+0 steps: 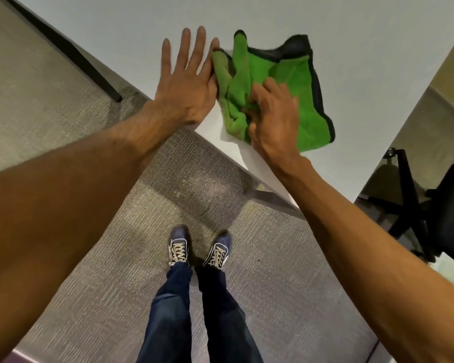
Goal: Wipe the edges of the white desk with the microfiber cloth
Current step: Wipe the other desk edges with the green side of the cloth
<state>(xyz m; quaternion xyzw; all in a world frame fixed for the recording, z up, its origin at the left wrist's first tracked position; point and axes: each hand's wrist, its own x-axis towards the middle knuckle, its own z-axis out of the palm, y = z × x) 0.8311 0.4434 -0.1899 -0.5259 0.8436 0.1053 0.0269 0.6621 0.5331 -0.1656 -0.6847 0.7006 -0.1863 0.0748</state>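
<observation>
Near the white desk edge, I saw the green microfiber cloth lying crumpled; my right hand curled into its folds, while my left hand lay flat, fingers spread, touching it.

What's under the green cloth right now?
The green cloth lies crumpled on the white desk near its front edge, with the right hand pressing on it. Only bare desk shows around it; whatever its folds cover is hidden.
</observation>
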